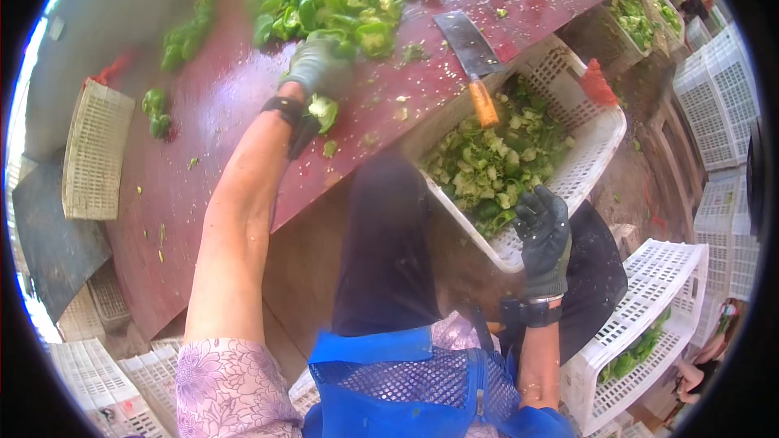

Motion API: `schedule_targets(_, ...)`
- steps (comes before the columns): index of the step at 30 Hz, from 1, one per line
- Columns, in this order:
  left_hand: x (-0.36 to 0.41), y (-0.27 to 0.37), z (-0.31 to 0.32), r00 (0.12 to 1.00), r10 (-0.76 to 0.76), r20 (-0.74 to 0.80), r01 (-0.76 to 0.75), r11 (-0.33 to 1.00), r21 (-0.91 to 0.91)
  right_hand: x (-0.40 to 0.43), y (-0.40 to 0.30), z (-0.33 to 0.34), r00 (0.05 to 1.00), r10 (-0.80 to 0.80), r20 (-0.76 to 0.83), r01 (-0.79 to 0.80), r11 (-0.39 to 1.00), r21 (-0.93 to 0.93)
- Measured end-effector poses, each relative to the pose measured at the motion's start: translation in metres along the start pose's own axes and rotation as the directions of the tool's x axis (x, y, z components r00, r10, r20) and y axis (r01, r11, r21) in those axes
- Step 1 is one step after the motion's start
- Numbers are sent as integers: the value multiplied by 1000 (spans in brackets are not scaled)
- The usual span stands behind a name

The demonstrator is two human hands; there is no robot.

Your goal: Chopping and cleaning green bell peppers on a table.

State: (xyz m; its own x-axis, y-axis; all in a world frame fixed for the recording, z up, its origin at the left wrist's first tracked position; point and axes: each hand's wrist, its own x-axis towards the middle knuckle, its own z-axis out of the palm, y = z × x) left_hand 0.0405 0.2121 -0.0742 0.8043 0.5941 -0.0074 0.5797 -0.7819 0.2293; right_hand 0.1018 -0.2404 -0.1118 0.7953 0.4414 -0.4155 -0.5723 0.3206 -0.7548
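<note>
My left hand [319, 67], in a grey glove and blurred, is at the near edge of a pile of cut green bell peppers [341, 0] on the red tabletop [237, 97]. A pepper piece [323, 112] lies just below it. Over the near rim of a white plastic crate [587, 161] is my right hand [541, 231], palm up in a dark-coated glove, fingers apart, holding nothing. Pepper cores and scraps [499, 158] fill the crate's bottom. A cleaver [467, 42] lies at the table edge, its wooden handle [483, 102] jutting over the crate.
More green peppers [195, 24] line the table's far left, near an upright pale crate [97, 152]. A white crate [645, 292] with peppers stands at lower right. Stacked crates [718, 97] and filled crates [633, 18] are at right. Parts of other people [700, 371] show at the right rim.
</note>
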Motion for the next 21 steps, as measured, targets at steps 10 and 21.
schedule_targets(10, -116, 168, 12, 811, 512, -283, -460, 259, -849, -1, -32, 35, 822, -420, 384, 531, 809, -253)
schedule_targets(21, -140, 250, 104, 677, 736, -14, -122, 94, -988, -5, -51, -15, 969, -82, 231, 40, 983, 180)
